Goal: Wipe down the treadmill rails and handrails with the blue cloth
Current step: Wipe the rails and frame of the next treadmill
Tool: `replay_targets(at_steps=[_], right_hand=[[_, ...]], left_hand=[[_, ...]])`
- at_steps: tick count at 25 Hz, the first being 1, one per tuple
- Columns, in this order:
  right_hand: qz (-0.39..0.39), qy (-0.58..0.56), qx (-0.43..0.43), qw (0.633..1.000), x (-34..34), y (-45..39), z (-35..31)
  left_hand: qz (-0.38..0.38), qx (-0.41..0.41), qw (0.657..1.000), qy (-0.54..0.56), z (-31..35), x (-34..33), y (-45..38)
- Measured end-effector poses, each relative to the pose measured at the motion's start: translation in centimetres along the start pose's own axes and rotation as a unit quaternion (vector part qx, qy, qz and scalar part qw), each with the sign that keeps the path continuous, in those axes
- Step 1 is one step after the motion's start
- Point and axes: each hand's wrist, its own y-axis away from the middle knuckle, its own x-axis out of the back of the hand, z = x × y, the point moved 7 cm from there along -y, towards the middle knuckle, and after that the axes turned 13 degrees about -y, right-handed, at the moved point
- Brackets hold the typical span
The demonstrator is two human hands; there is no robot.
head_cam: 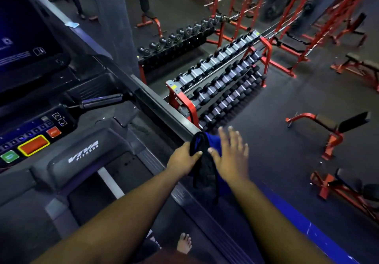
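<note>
The blue cloth (213,143), with a black band across it, is draped over the near end of the treadmill's right handrail (164,108). My left hand (182,158) grips the cloth and the rail end, thumb curled over the black band. My right hand (231,155) is spread with straight fingers, its thumb and palm lying against the cloth's right side. Part of the cloth hangs down below the rail between my forearms. The treadmill's right side rail (205,218) runs below the hands.
The treadmill console (37,140) with coloured buttons and a screen fills the left. A short pulse grip (102,101) juts from it. Right of the handrail stand a red dumbbell rack (217,85), red benches (332,128) and racks. My bare foot (184,243) stands on the deck.
</note>
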Motion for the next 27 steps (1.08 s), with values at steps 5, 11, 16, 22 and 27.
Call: replay_targets(at_steps=[5,11,16,22,27], right_hand=[[-0.129,0.086,0.086,0.984,-8.0,1.1,0.5],[-0.165,0.034,0.148,0.975,-10.1,-4.4,-4.3],[-0.154,0.046,0.165,0.973,-9.1,-3.4,-3.0],[-0.177,0.047,0.166,0.969,-16.5,-15.0,-14.6],[-0.172,0.055,0.168,0.969,-14.5,-12.2,-12.5]], left_hand=[[0.033,-0.038,0.991,-0.128,-2.5,1.4,-0.7],[0.087,-0.075,0.946,-0.303,-7.1,5.7,-4.4],[0.044,-0.115,0.928,-0.352,-9.0,7.2,-8.1],[0.068,-0.082,0.93,-0.353,-13.4,13.3,-12.7],[0.056,-0.107,0.918,-0.378,-16.9,17.2,-16.2]])
